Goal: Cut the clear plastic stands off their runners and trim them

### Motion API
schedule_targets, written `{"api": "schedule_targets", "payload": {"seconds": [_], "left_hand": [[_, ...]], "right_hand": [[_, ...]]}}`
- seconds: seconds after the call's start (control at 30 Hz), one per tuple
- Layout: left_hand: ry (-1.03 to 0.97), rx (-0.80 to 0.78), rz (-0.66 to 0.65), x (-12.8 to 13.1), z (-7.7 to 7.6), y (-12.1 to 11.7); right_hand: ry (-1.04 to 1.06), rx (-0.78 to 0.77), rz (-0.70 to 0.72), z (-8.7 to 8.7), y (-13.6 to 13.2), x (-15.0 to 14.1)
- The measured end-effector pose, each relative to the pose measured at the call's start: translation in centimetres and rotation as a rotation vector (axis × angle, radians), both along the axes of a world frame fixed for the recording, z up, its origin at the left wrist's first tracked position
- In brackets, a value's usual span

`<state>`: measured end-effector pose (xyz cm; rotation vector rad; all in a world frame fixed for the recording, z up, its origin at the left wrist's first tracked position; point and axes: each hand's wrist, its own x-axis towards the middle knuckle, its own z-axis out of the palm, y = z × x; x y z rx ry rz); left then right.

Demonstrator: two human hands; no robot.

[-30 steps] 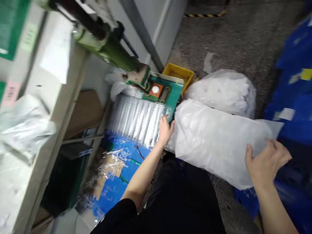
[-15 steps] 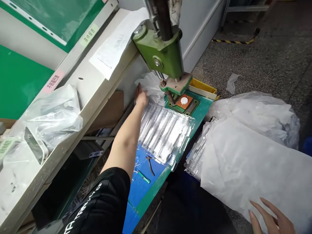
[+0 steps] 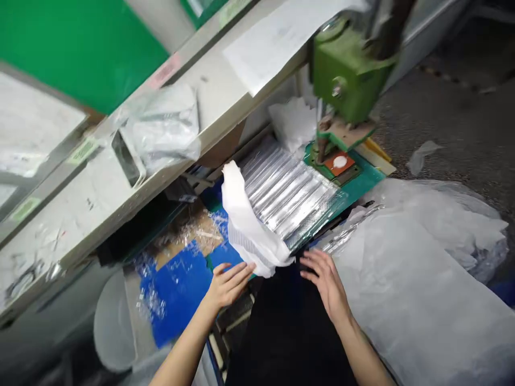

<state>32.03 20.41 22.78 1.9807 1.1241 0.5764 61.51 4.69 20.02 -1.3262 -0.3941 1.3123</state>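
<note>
My left hand (image 3: 227,283) lies near the front edge of the blue work surface (image 3: 177,292), fingers stretched out, touching the lower end of a white cloth-like piece (image 3: 247,225). That piece is draped over the near side of a clear ribbed plastic tray (image 3: 292,195). My right hand (image 3: 325,281) is open, fingers spread, just right of the white piece's end and beside a large white plastic bag (image 3: 418,300). A green press (image 3: 346,75) stands behind the tray, over an orange fixture with a white round part (image 3: 340,161).
A grey shelf (image 3: 209,107) with a crumpled plastic bag (image 3: 164,128) and a paper sheet (image 3: 281,40) runs along the left. A second filled plastic bag (image 3: 462,220) lies on the speckled floor (image 3: 454,123) at right. My dark-clothed lap (image 3: 289,332) fills the bottom centre.
The left hand has drawn back from beside the press to the front edge, and the white piece now lies over the tray. The right hand moved left off the big bag.
</note>
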Motion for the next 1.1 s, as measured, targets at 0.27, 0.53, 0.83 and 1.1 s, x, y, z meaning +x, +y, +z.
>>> {"api": "schedule_targets", "payload": {"seconds": [0.27, 0.53, 0.83, 1.1], "left_hand": [[0.125, -0.068, -0.253, -10.1, 0.7, -11.5], [0.001, -0.019, 0.300, -15.2, -2.6, -15.9], [-0.652, -1.113, 0.594, -12.2, -4.0, -6.0], [-0.583, -1.013, 0.889, -12.6, -3.9, -4.0]], "right_hand": [[0.100, -0.035, 0.584, -3.2, 7.5, -12.2], [-0.155, -0.102, 0.348, -2.8, 8.6, -16.6], [-0.656, 0.009, 0.301, 0.6, 6.6, -26.4], [-0.851, 0.159, 0.712, 0.3, 8.6, -25.6]]}}
